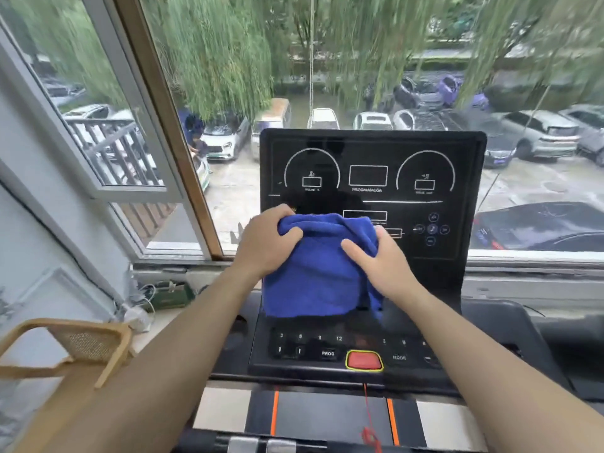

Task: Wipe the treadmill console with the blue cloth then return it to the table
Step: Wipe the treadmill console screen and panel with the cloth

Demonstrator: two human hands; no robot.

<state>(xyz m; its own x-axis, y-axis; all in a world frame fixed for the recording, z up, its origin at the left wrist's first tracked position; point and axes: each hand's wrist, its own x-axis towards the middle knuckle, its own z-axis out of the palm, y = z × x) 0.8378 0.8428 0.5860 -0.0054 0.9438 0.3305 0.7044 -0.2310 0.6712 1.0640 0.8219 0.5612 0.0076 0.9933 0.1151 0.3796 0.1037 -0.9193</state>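
Observation:
The black treadmill console (369, 178) stands upright in front of me, with two dial outlines and a button panel below. A blue cloth (313, 273) hangs bunched against the console's lower left part. My left hand (266, 241) grips the cloth's top left corner. My right hand (380, 259) holds its right edge, fingers pressed into the fabric. Part of the lower display is hidden behind the cloth and hands.
A red stop button (364, 360) with a yellow rim sits on the lower keypad, a red safety cord (371, 420) hanging below it. A wooden chair (75, 351) stands at the left. A window (228, 93) behind the console looks onto parked cars. Cables lie on the sill (157, 299).

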